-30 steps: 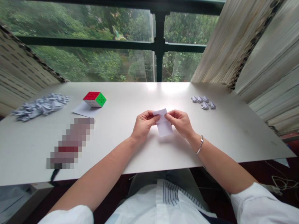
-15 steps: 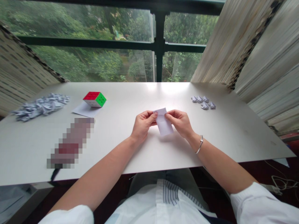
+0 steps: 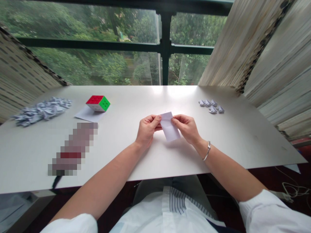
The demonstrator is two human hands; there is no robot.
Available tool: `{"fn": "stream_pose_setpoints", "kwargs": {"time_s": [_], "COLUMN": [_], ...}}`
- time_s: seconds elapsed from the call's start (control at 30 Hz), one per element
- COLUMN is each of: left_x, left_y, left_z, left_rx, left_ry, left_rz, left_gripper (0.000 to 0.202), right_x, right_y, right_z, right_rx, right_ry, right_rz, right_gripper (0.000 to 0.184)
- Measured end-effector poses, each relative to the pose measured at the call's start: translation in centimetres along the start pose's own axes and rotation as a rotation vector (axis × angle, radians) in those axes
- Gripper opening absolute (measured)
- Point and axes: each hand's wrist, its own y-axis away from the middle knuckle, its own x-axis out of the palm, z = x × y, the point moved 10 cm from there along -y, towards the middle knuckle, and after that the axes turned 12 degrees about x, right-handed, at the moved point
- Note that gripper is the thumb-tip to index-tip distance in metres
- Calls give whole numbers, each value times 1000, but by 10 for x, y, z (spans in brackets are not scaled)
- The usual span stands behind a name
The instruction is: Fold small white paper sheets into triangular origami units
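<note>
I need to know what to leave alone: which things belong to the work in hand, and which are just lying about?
In the work:
- paper slip, held by left hand and right hand
- probably folded pieces, paper heap, flat paper

Apparently lying about:
- cube, resting on the flat paper
- pixelated object, unidentifiable

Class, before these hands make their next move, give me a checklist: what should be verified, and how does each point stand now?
1. Left hand gripping the small paper: ok, at its left edge.
2. Right hand gripping it too: ok, at its right edge.
3. Paper's layers lined up: cannot tell, too fine to see.
4. Folded pieces at right clear of the hands: ok, lying apart.
5. White sheet free of weight: not ok, the cube rests on it.
6. Heap at left countable: not ok, pieces overlap.
</note>
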Motion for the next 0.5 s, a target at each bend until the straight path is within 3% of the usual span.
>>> {"fn": "stream_pose_setpoints", "kwargs": {"time_s": [0.5], "left_x": [0], "left_y": [-1], "left_z": [-7], "left_rx": [102], "left_ry": [-72], "left_rz": [14], "left_gripper": [37], "right_x": [-3], "right_y": [-2], "right_z": [-3], "right_rx": [21], "right_ry": [-55], "right_rz": [-25], "right_gripper": [26]}}
